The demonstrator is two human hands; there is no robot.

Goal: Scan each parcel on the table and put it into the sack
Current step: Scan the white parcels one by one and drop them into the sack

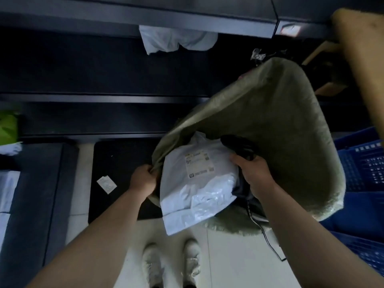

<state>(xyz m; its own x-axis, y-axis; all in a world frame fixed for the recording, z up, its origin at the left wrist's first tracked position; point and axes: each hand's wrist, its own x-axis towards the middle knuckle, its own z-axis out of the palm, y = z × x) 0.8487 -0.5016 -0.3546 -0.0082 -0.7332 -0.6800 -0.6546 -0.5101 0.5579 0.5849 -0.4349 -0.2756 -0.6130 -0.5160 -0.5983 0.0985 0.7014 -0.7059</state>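
A grey-green woven sack [270, 125] stands open in front of me, its mouth facing me. My left hand [143, 179] grips the left rim of the mouth. A white poly-mailer parcel [195, 183] with a shipping label on top lies half inside the mouth, its near end sticking out. My right hand [253, 173] is at the parcel's right edge, fingers curled round a black handheld scanner [239, 145] whose cable [264, 231] trails down to the floor. Whether that hand also touches the parcel is unclear.
Dark shelving [104, 98] runs across the back, with a white bag [176, 40] hanging from an upper shelf. A blue plastic crate [363, 183] stands at the right. A paper slip [106, 184] lies on a black floor mat. A green bag [8, 127] sits far left.
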